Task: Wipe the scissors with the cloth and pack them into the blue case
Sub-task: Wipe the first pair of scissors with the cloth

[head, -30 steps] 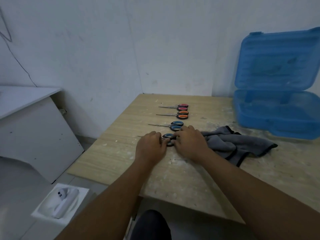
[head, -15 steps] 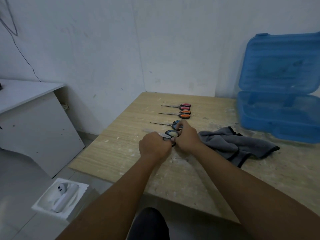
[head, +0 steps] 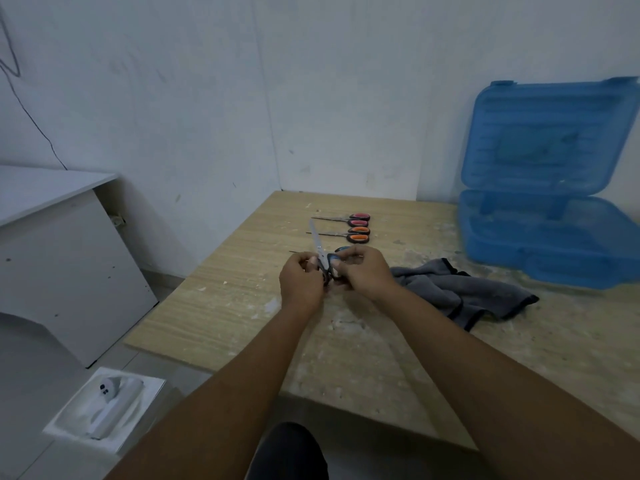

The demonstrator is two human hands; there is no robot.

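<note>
Both hands hold one pair of blue-handled scissors [head: 320,251] lifted off the table, blades pointing up and away. My left hand [head: 300,284] grips near the pivot; my right hand [head: 363,271] holds the handles. A second blue-handled pair [head: 341,250] lies behind my right hand, mostly hidden. Farther back lie an orange-handled pair [head: 356,234] and a pink-handled pair [head: 358,219]. The grey cloth [head: 457,292] is crumpled on the table right of my hands. The blue case [head: 554,244] stands open at the far right, lid up against the wall.
The wooden table [head: 242,296] is dusty with white flecks, its left edge near a white cabinet [head: 59,258]. A white box with a device [head: 104,410] sits on the floor lower left. My knee [head: 287,452] shows below the table's front edge.
The nearest blue-handled scissors have been lifted off the table by both hands and turned so the blades point up and away. The head view has shifted slightly.
</note>
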